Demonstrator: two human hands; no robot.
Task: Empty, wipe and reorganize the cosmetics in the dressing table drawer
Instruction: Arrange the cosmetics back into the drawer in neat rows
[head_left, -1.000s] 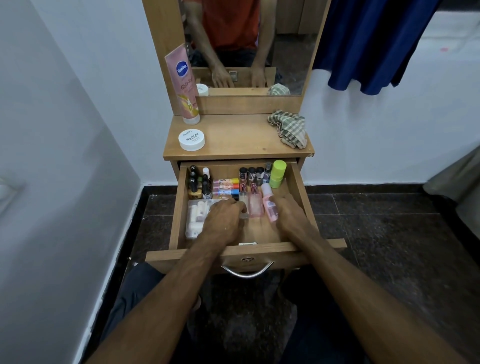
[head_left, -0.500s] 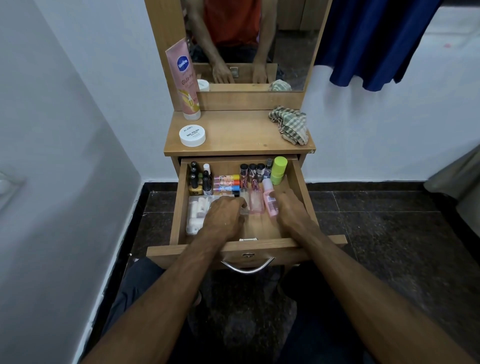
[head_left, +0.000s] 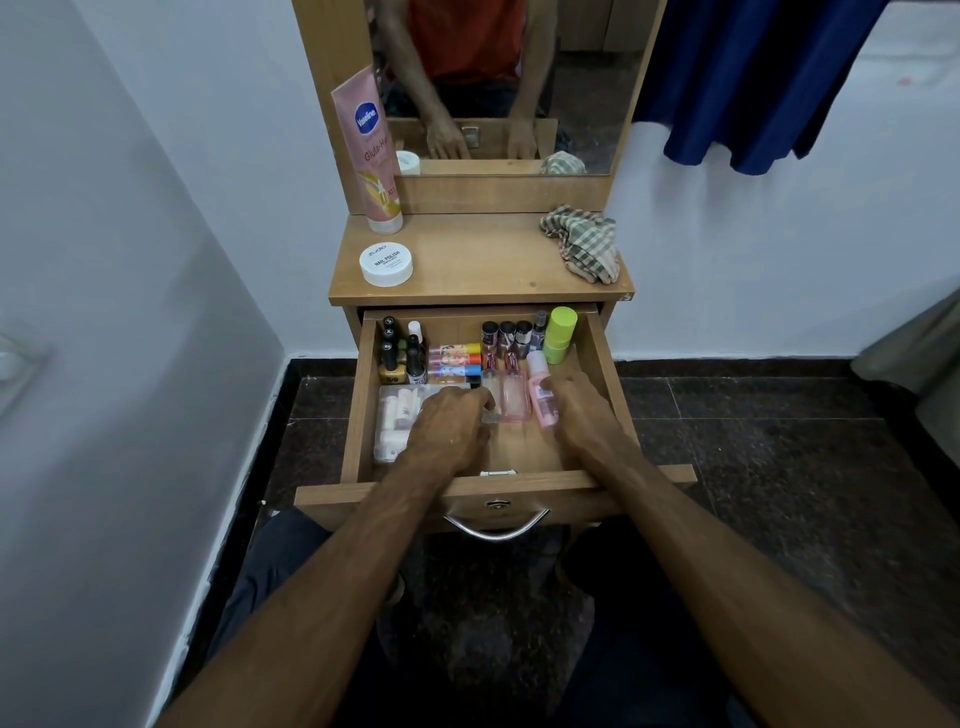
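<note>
White walls enclose a narrow wooden dressing table (head_left: 483, 260) standing on a dark tiled floor, with its drawer (head_left: 358, 395) pulled fully out toward the person.

Drawer contents, by clock position from the drawer centre:
- 11 o'clock: dark nail polish bottles (head_left: 397, 353), upright and grouped.
- 12 o'clock: coloured tubes (head_left: 457, 364) lying stacked on their sides.
- 1 o'clock: a row of small dark-capped bottles (head_left: 506, 335) and a green container (head_left: 560, 332).
- 9 o'clock: a clear box (head_left: 392, 421) of small white items.
- Centre: a flat pink bottle (head_left: 514, 400), with a pink bottle (head_left: 540, 395) just beside it at 3 o'clock.

Left hand (head_left: 449, 431): fingers curled over a small clear item (head_left: 490, 413) beside the flat pink bottle; the grip itself is hidden, so whether it pinches cannot be told. Right hand (head_left: 587, 415): fingers curled against the pink bottle, thumb on its side.

Change over the last second: both hands have shifted only slightly, and the two bottles remain close together. This indicates final alignment, not removal.

Task status, as judged: contents already stand in ordered rows, so the reorganizing step appears nearly complete. On the tabletop, a lotion tube (head_left: 366, 150) at 11 o'clock, a white jar (head_left: 386, 264) at 9 o'clock and a checked cloth (head_left: 584, 244) at 2 o'clock lie outside the drawer.
</note>
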